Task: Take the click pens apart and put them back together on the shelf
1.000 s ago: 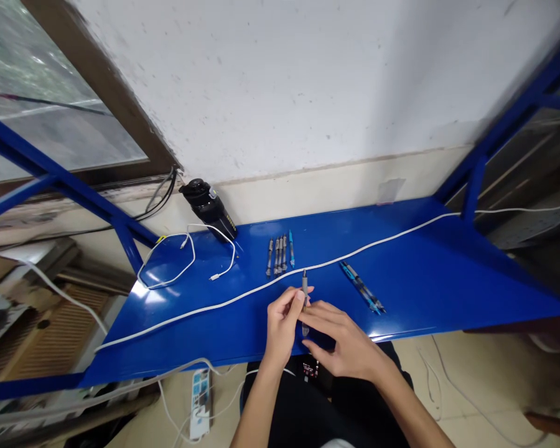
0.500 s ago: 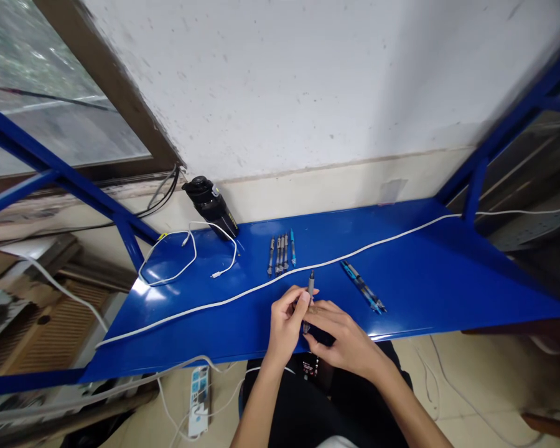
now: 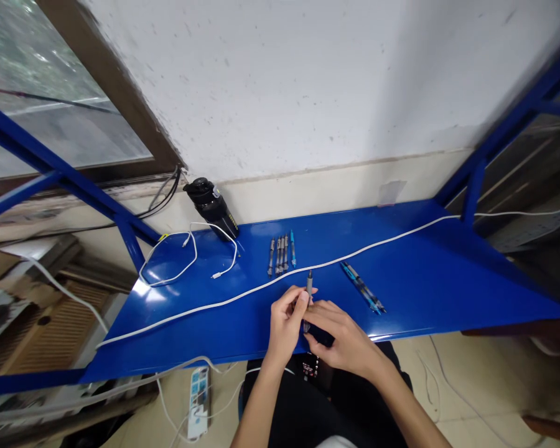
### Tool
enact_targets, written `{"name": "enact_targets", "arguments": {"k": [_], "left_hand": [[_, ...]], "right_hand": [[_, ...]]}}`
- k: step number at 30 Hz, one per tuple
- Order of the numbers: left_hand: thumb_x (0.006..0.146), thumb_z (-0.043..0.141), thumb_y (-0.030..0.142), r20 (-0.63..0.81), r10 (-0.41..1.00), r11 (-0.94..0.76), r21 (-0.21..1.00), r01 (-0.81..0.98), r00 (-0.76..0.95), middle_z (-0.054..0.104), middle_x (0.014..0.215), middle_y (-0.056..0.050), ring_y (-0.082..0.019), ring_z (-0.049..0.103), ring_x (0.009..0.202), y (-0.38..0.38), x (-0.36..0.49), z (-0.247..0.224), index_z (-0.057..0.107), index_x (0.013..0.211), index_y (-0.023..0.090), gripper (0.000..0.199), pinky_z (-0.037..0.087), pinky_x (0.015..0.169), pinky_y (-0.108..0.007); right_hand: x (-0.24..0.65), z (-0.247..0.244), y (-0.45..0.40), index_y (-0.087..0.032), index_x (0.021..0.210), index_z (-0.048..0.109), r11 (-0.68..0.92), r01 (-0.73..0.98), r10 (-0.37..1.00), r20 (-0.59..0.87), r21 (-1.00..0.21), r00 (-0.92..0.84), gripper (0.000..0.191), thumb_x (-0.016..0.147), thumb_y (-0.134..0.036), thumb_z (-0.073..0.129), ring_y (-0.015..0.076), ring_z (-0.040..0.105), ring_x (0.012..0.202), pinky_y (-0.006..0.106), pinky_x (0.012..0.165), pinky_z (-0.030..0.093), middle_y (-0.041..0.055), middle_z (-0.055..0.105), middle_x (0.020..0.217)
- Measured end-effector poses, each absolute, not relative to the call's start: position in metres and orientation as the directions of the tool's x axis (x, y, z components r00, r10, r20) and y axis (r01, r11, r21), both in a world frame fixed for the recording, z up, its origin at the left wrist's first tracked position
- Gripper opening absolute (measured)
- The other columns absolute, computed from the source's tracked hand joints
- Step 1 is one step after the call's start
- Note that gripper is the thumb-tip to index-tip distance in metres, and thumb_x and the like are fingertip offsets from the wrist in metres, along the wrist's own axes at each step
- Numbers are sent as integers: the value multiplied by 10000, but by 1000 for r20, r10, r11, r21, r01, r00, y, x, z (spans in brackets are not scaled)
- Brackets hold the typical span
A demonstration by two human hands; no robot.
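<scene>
Over the front part of the blue table (image 3: 224, 333), a grey pen (image 3: 309, 285) is held nearly upright between my two hands. My left hand (image 3: 285, 318) pinches it with thumb and fingers just below its grey grip. My right hand (image 3: 340, 331) curls round the lower part, its thumb and fingertips close to the clear bottom end; some of the pen is hidden behind its fingers. Beyond the hands several grey pens (image 3: 279, 256) lie side by side, with a blue pen (image 3: 293, 249) at their right. Farther right, blue and grey pens (image 3: 363, 287) lie together at a slant.
A white cable (image 3: 378, 242) crosses the whole table between my hands and the pen row. A black bottle (image 3: 212, 208) stands at the back left beside a looped white charging cord (image 3: 195, 249). Below the table, a power strip (image 3: 198, 401) lies on the floor.
Almost nothing differs. The top of the held pen has shifted very slightly to the left, and both hands keep the same hold.
</scene>
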State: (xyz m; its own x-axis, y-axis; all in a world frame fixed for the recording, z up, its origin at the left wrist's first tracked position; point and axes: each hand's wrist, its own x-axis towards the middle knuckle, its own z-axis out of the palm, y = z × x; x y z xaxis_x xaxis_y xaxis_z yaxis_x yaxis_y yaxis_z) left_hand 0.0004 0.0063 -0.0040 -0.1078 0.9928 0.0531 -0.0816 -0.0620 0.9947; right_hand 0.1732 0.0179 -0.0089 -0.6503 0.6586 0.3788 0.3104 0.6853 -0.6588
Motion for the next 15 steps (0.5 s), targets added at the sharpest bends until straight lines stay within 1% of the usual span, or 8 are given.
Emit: {"name": "enact_targets", "arguments": {"k": [3, 6, 7, 8, 10, 11, 13, 15], "left_hand": [[1057, 677, 517, 53, 992, -62, 995, -82, -113, 789, 1010, -98, -254, 736, 945, 7, 1, -3, 856, 1032, 182, 381, 570, 894, -326], [1042, 699, 527, 43, 991, -53, 996, -74, -128, 806, 999, -98, -257, 749, 941, 7, 2, -4, 857, 1035, 179, 382, 574, 880, -319], [1036, 708, 528, 38, 989, -48, 997, -68, -140, 809, 981, -92, -252, 751, 926, 7, 1, -4, 857, 1057, 181, 378, 573, 864, -312], [1033, 714, 526, 35, 988, -44, 997, -57, -149, 812, 969, -86, -246, 751, 915, 7, 0, -4, 856, 1088, 185, 374, 571, 851, -304], [1036, 714, 513, 37, 988, -40, 999, -18, -148, 816, 972, -79, -240, 755, 919, 9, -4, -4, 849, 1153, 197, 363, 567, 847, -296], [1041, 710, 501, 51, 988, -49, 999, 16, -145, 818, 990, -79, -240, 758, 937, 11, -7, -3, 844, 1170, 203, 351, 566, 863, -299], [1056, 693, 471, 109, 983, -91, 988, 123, -148, 819, 1032, -84, -245, 762, 976, 18, -17, 1, 835, 1178, 215, 317, 566, 906, -317], [1068, 673, 434, 227, 958, -174, 946, 273, -174, 811, 1103, -91, -257, 756, 1022, 30, -31, 4, 821, 1186, 229, 279, 559, 954, -347]], "right_hand": [[172, -6, 16, -299, 1556, 588, 677, 308, 664, 374, -669, -647, 612, 973, -135, 669, 298, 705, 1267, 521, 1097, 561, 119, 751, 1391], [175, -3, 14, -278, 1513, 617, 661, 272, 675, 394, -700, -624, 565, 970, -238, 768, 311, 715, 1219, 519, 1091, 562, 122, 758, 1348], [178, -2, 14, -275, 1495, 629, 658, 265, 681, 407, -704, -609, 530, 985, -268, 773, 309, 722, 1196, 514, 1087, 564, 121, 763, 1329], [184, -2, 16, -276, 1476, 643, 657, 270, 692, 420, -704, -587, 471, 1017, -280, 747, 302, 728, 1175, 505, 1083, 564, 118, 767, 1310], [202, -2, 21, -287, 1429, 678, 653, 316, 725, 446, -688, -525, 342, 1094, -246, 628, 282, 738, 1135, 471, 1055, 569, 107, 776, 1265], [214, -2, 26, -289, 1406, 693, 645, 353, 746, 456, -678, -485, 321, 1117, -224, 569, 275, 740, 1119, 450, 1029, 575, 105, 777, 1241], [241, -5, 36, -275, 1392, 703, 618, 437, 784, 473, -653, -402, 324, 1132, -228, 517, 278, 740, 1065, 420, 946, 588, 110, 771, 1163], [267, -11, 46, -269, 1478, 653, 558, 559, 828, 448, -613, -336, 384, 1148, -260, 459, 280, 735, 977, 416, 874, 587, 107, 755, 1075]]}}
